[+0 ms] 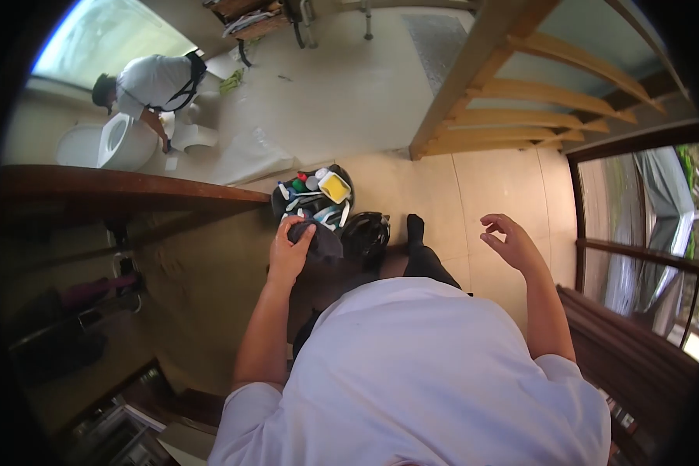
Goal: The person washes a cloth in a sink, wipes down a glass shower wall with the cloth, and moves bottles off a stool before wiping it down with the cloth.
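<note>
My left hand point(289, 247) is closed around a dark grey cloth point(324, 239), which hangs down on the right of my fingers. Just beyond that hand, a black bucket point(276, 203) on the floor holds several bottles, brushes and a white container with a yellow top point(335, 187). Out to the right, my right hand point(508, 239) is held over the tiled floor with nothing in it, its fingers loosely bent and apart. A black rounded object point(366, 235) lies between the bucket and my dark-socked foot point(415, 227).
A co-worker point(157, 85) bends beside a white toilet point(124, 142) at the upper left. A brown wooden ledge point(144, 185) runs along my left. Slatted wooden shelving point(520, 116) and a window point(637, 233) stand on the right. Plastic sheeting point(252, 151) covers floor ahead.
</note>
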`<move>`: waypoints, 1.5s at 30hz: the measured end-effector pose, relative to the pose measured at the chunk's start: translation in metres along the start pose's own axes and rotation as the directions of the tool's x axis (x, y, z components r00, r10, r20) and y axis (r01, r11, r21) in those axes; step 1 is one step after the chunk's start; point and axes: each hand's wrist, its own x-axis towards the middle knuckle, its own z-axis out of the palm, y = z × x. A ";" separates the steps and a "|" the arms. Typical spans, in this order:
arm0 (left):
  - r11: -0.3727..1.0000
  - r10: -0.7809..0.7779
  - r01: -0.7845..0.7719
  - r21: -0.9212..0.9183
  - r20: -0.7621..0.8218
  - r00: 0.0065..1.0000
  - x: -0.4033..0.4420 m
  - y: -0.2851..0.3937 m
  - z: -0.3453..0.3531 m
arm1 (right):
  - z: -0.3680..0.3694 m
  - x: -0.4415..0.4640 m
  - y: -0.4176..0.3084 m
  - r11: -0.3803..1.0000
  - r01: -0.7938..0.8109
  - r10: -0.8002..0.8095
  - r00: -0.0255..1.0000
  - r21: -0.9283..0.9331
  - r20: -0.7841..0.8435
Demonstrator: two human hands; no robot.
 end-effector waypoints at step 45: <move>0.592 0.659 -0.794 -0.135 0.649 0.380 0.503 0.330 0.189 | -0.066 0.243 -0.058 0.926 -0.366 0.373 0.844 0.095 -0.384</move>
